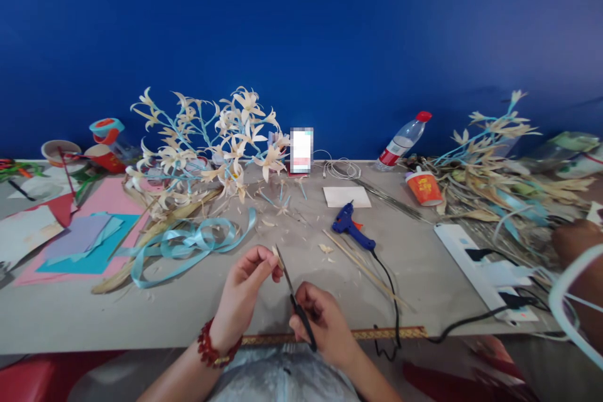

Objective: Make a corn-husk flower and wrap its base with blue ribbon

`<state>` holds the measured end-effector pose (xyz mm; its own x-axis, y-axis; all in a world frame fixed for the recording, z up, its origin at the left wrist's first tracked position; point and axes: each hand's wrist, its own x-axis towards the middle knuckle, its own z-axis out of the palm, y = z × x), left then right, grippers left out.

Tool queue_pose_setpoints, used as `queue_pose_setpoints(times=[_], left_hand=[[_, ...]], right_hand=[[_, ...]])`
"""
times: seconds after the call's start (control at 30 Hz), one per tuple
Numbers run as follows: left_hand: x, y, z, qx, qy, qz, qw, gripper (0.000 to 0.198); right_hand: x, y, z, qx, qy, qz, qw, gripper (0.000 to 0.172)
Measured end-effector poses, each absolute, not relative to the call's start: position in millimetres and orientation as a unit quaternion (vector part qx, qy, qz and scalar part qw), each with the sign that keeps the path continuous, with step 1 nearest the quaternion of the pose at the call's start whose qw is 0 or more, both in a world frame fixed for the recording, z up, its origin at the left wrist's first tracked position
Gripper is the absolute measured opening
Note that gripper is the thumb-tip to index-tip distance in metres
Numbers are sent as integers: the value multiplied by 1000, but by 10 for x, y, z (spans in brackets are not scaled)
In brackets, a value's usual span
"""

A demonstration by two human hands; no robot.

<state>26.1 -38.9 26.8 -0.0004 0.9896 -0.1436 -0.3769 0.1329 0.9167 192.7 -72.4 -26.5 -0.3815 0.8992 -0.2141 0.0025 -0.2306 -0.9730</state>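
Note:
My left hand point(249, 282) pinches a small pale piece of dried husk point(277, 255) between thumb and fingers. A red bead bracelet point(207, 347) circles that wrist. In my right hand point(325, 323) is a pair of dark-handled scissors point(294, 301), the blades pointing up beside the husk piece. Whether the blades touch it I cannot tell. Pale scraps point(325, 249) are scattered on the grey table beyond my hands. Behind them stand pale husk flowers point(247, 132) on light-blue wrapped stems.
A blue glue gun point(351, 226) lies to the right, its black cord running over the table edge. Blue ribbon point(188, 242) and coloured paper point(89, 239) lie left. A power strip point(480, 273), a tilted bottle point(402, 141) and another person's hand point(577, 245) are at right.

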Motion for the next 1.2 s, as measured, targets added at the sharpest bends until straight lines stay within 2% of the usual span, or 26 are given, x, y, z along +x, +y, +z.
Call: queue_pose_setpoints(times=[0.47,0.7,0.9,1.2], left_hand=[[252,-389,227,366,436,553,609,17],[247,-390,237,358,439,554,610,17],[254,-400,232,359,431,558,612,16],[261,-395,235,337,427,573,613,15]], right_hand=[[1928,-704,-253,-456,-544,618,339,38],[1910,-711,-244,-467,-507,642,335,35],[1926,-717,-267,-441,-523,647,336,38],[1942,-687,-221,-471,-589,571,325,34]])
